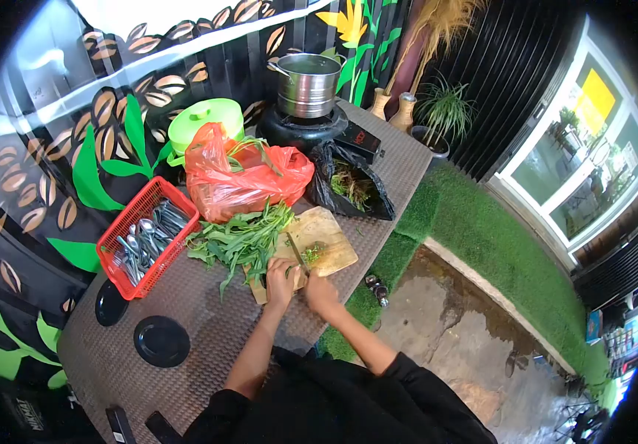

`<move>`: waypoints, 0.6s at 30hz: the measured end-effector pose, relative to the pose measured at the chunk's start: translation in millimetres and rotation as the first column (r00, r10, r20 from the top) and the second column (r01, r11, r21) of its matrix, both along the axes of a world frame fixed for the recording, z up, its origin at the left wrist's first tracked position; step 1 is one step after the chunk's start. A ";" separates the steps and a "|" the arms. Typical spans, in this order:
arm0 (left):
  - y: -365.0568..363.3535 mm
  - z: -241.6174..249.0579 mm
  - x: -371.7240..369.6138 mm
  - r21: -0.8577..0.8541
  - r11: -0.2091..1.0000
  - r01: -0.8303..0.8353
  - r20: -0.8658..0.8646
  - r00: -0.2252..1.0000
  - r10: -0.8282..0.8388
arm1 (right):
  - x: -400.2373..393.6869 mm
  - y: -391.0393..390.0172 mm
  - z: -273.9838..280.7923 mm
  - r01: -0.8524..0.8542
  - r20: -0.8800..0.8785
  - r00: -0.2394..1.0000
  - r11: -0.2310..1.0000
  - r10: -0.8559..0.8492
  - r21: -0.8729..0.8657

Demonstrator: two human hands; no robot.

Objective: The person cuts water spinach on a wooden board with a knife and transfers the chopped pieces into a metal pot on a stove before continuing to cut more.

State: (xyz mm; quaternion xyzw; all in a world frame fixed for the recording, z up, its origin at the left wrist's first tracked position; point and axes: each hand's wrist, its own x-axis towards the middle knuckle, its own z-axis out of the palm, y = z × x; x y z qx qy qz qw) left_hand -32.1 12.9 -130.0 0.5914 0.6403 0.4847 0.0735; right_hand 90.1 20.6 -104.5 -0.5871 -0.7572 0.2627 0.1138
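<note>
My right hand (pixel 322 293) is closed around the handle of a knife (pixel 294 248), whose blade lies across the wooden cutting board (pixel 334 238). Close beside it, my left hand (pixel 282 278) is closed on the stem end of a bunch of leafy greens (pixel 241 240) at the board's near left edge. The leaves spread over the table to the left of the board. Small chopped green pieces (pixel 313 252) lie on the board to the right of the blade. My fingers partly hide the stems and the knife handle.
Behind the board are a red plastic bag (pixel 237 181) and a black bag (pixel 348 181) of plant scraps. A red cutlery basket (pixel 149 237) and black plates (pixel 161 341) are on the left. A steel pot (pixel 309 87) sits on a stove (pixel 300 129); beside it is a green lidded container (pixel 204 122).
</note>
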 end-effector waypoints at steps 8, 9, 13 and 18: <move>-4.7 3.2 0.5 -0.007 0.999 0.045 -0.001 0.999 -0.045 | 2.7 -2.4 11.2 -0.014 0.014 1.000 1.000 0.014 -0.015; -3.8 1.9 -1.1 -0.004 0.999 0.044 -0.001 0.999 -0.044 | 2.4 -8.9 9.5 0.020 0.041 0.999 0.999 -0.018 -0.037; -0.3 -4.0 -2.9 -0.022 1.000 0.007 0.057 0.998 -0.006 | -7.5 -5.3 -4.0 0.010 0.071 0.997 0.998 -0.006 -0.054; 0.6 -3.4 -4.3 -0.038 0.999 -0.027 0.121 0.992 0.031 | 3.8 3.5 4.0 -0.032 0.027 0.999 0.998 0.033 -0.048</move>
